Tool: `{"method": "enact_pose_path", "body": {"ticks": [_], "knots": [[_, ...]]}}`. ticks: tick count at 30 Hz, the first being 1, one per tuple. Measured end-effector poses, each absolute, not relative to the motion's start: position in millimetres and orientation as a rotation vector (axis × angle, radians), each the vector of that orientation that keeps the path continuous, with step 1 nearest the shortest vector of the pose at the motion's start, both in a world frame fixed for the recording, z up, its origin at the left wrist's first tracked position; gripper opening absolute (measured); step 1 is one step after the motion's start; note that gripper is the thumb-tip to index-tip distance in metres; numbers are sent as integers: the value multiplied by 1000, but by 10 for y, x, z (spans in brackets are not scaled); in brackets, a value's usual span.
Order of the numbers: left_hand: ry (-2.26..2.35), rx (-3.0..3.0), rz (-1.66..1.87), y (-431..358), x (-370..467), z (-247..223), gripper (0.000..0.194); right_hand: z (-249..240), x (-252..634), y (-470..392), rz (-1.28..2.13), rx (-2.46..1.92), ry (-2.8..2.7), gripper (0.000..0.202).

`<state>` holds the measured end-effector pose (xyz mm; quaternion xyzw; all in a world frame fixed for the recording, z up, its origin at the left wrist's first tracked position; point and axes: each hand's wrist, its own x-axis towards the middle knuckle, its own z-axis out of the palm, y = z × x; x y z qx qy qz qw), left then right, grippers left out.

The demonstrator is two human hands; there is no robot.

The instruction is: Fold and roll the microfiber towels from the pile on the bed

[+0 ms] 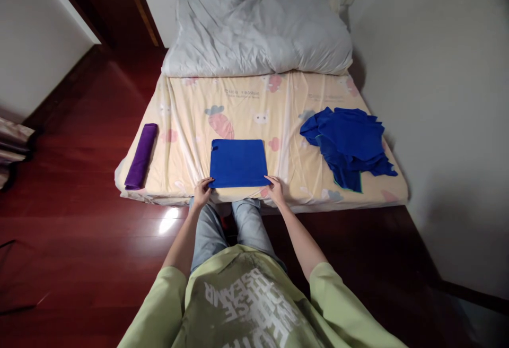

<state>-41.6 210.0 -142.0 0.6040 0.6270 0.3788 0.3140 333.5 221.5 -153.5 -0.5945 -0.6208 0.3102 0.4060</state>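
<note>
A blue cloth (238,162) lies flat in a neat rectangle near the front edge of the bed, a small dark tag at its far left corner. My left hand (203,191) pinches its near left corner between thumb and fingers. At the near right corner, my right hand (274,189) grips the cloth the same way. Off to the right sits a loose heap of blue cloths (350,144), one with a green edge. A purple cloth (142,156), folded into a long narrow strip, rests at the bed's left side.
The bed's patterned yellow sheet (246,114) has some wrinkles. A bundled white quilt (262,29) lies across the head end. A wall (437,98) stands close on the right. Dark red wooden floor (79,205) stretches left, where striped fabric (14,146) shows at the edge.
</note>
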Motion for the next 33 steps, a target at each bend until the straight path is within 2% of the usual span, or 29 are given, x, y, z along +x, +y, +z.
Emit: {"method": "enact_pose_path", "body": {"ticks": [4, 8, 12, 24, 33], "knots": [[1633, 1460, 1042, 2105, -420, -1427, 29, -1483, 3360, 2227, 867, -1480, -1496, 47], [1662, 1371, 1049, 2098, -405, -1457, 36, -1472, 3390, 2224, 910, -1447, -1432, 44], [1712, 1322, 1012, 2107, -390, -1465, 43, -1528, 3411, 2245, 934, -1599, -1363, 40], [1791, 1332, 1013, 2135, -358, -1404, 37, -1534, 3417, 2238, 922, -1701, -1374, 58], [1772, 1287, 1046, 2132, -349, -1461, 43, -1557, 3408, 2242, 914, -1665, -1343, 55]]}}
